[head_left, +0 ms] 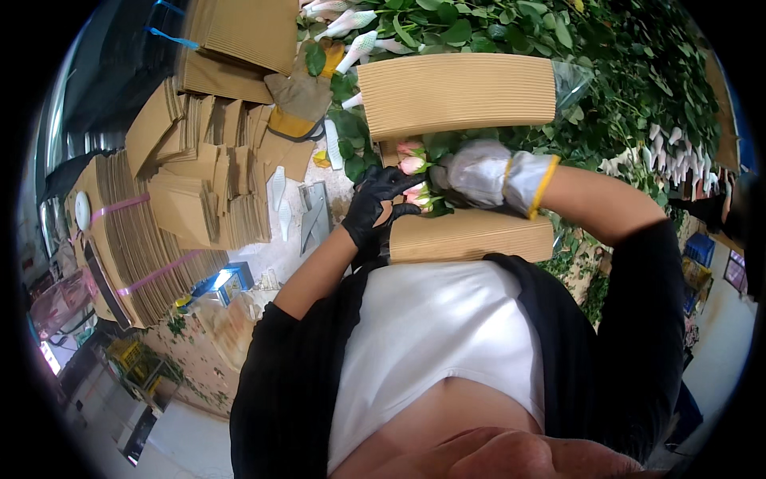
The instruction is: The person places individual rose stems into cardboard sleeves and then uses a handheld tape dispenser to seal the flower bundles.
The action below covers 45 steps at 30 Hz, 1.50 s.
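Cardboard fills the left side: bundles of flat corrugated sheets [120,239] tied with pink straps stand on edge at nine o'clock, and looser folded sheets [211,184] lie fanned across the bench beside them. At eleven o'clock another stack of sheets [239,40] sits with a worn tan and yellow work glove [299,100] lying against its right edge. Below that glove, a grey metal tool [313,215] rests on the pale bench top [275,255], with white foam net sleeves [277,188] lying near it.

Toward the centre, the left hand [375,203], in a black glove, comes up from the lower edge. Its fingers are curled and pinch at the pink rosebuds [413,180], touching the lower buds of the cluster. The buds sit between two strips of corrugated cardboard wrap: an upper strip [455,94] at twelve o'clock and a lower strip [471,235] just above the person's white shirt.

Just right of the buds, the right hand [479,174], in a grey glove with a yellow-edged cuff, is closed around the green foliage of the bunch, pressing against the buds from the three o'clock side. The two hands are almost touching across the flowers.

From one o'clock to three o'clock a mass of green rose stems and leaves [630,80] covers the bench, with more white-netted buds [670,156] lying at its right edge.
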Each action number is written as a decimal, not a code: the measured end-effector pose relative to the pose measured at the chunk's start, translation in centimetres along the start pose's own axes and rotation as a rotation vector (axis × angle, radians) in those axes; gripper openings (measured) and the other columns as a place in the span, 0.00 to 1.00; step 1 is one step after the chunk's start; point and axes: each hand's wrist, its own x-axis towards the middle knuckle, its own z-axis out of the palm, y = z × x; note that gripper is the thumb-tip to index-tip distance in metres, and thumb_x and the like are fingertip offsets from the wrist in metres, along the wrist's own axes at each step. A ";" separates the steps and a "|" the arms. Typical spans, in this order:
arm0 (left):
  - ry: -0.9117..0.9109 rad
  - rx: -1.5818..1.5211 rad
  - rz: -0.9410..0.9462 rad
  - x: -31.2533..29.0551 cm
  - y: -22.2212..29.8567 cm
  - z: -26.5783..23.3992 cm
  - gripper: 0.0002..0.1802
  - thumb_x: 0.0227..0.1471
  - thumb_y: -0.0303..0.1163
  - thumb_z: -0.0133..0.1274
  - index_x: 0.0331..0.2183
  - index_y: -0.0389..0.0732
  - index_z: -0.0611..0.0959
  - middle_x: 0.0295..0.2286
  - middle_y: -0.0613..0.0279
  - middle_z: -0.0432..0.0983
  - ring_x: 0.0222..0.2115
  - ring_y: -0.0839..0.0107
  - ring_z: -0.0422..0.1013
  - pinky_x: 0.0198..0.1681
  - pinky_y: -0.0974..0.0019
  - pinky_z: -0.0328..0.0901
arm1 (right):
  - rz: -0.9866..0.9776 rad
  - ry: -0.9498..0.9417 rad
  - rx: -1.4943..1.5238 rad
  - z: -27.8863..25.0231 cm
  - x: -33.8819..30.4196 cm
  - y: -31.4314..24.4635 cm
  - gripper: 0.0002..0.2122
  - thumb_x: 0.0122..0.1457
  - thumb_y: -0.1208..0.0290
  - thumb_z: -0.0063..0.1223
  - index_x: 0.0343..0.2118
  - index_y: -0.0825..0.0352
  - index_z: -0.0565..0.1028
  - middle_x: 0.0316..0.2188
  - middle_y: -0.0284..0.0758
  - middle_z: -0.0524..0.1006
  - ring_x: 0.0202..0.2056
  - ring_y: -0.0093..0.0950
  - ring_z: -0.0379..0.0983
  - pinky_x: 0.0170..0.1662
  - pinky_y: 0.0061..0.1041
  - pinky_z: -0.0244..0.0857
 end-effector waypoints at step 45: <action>0.046 -0.349 -0.184 2.4 -1.1 0.3 0.23 0.40 0.26 0.62 0.43 0.40 0.80 0.40 0.53 0.76 0.40 0.59 0.72 0.45 0.61 0.66 | 0.755 0.713 -0.189 -13.4 -1.2 8.3 0.13 0.56 0.66 0.50 0.43 0.63 0.74 0.36 0.40 0.77 0.39 0.38 0.75 0.40 0.32 0.69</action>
